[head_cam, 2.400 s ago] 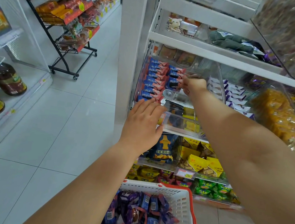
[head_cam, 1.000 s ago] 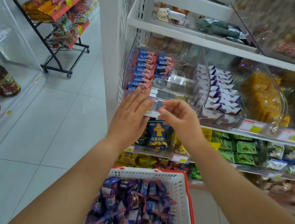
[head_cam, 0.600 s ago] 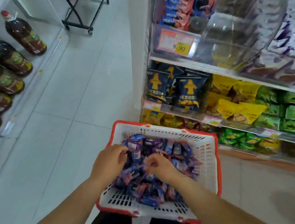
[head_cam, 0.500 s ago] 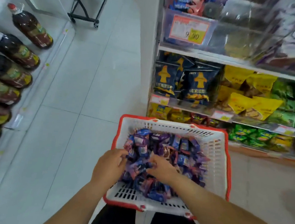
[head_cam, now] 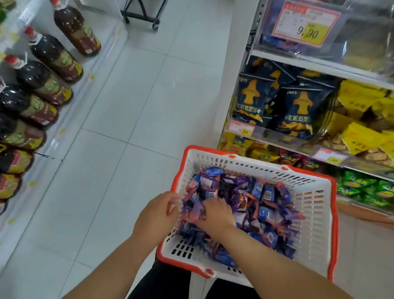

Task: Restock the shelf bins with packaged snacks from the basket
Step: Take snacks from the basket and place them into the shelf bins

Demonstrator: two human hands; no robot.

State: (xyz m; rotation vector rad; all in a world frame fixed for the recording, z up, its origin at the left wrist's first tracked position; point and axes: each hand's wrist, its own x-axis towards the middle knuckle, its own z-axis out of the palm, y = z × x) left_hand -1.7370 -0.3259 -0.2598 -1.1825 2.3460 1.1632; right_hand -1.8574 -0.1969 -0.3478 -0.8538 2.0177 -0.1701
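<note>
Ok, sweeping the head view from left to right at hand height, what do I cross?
Dark oil bottles with red caps → pale tiled floor → left hand at the basket's left wall → right hand in the purple and blue wrapped snacks → white plastic basket with orange rim.

Both hands left shelf bin, now digging in basket snacks.

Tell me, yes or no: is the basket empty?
No, the basket holds a heap of blue and purple snacks, and both hands, left and right, are down at that heap.
</note>
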